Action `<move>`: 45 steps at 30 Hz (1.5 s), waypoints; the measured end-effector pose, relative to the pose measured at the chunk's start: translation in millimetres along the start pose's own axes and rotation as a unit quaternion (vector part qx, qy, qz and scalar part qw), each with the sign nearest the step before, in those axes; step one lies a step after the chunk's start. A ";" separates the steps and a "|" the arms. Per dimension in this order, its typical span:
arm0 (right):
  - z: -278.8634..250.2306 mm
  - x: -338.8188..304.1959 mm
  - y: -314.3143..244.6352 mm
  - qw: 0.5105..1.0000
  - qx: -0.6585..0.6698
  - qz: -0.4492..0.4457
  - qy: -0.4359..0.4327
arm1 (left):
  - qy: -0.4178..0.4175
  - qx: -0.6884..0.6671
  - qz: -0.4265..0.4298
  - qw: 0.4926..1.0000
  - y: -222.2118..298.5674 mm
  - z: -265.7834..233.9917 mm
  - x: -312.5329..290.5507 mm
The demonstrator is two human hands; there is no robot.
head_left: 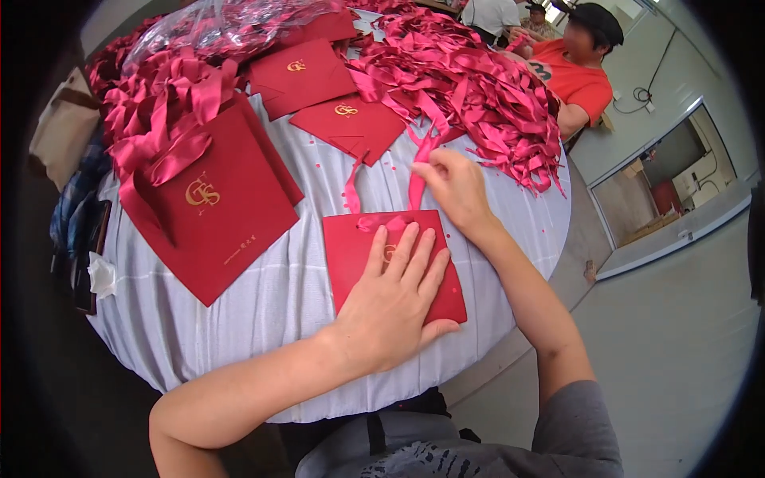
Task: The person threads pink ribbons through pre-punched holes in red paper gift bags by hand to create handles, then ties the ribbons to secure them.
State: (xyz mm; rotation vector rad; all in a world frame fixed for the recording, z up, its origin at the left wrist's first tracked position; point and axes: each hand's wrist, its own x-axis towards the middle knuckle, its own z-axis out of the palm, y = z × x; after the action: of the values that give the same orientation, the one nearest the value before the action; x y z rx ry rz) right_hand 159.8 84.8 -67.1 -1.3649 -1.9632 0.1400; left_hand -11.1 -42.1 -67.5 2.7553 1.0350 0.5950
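Note:
A small red paper gift bag [343,247] lies flat on the white cloth before me, with a gold emblem partly covered by my fingers. My left hand [390,299] rests flat on it, fingers stretched out. Pink ribbon shows along the bag's top edge. One ribbon end [351,190] trails away on the cloth at the left. Above the bag's right side, my right hand [454,187] pinches another length of pink ribbon [417,187] between thumb and fingers. Just beyond lie more red bags [351,127], partly overlapping.
Larger red bags [215,207] with ribbon handles lie at the left. Heaps of pink ribbon [470,88] and clear plastic wrap [215,32] cover the far side. A white tissue [102,275] sits at the left edge. A person in a red shirt [582,80] is at the far right.

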 end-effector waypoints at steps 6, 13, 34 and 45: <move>-2.5 -1.4 -42.1 0.999 0.036 -0.039 0.009 | 0.040 -0.015 -0.001 0.999 -2.4 7.0 0.7; 24.3 22.7 -69.7 0.952 0.076 -0.017 -0.295 | 0.045 -0.017 -0.008 0.999 -2.3 11.2 -5.7; 42.2 16.1 -54.6 0.991 0.038 -0.066 -0.106 | 0.018 0.011 -0.009 1.000 -0.8 6.9 -8.4; -18.9 54.0 27.8 0.981 0.172 0.076 0.047 | 0.120 0.004 0.014 0.993 2.7 12.8 -0.8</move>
State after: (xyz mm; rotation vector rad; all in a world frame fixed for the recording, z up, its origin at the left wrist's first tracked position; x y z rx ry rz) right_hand 183.6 136.8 -39.5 -1.2642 -1.6620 0.4574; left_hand -4.8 -44.5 -78.8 2.7596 1.0468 0.9487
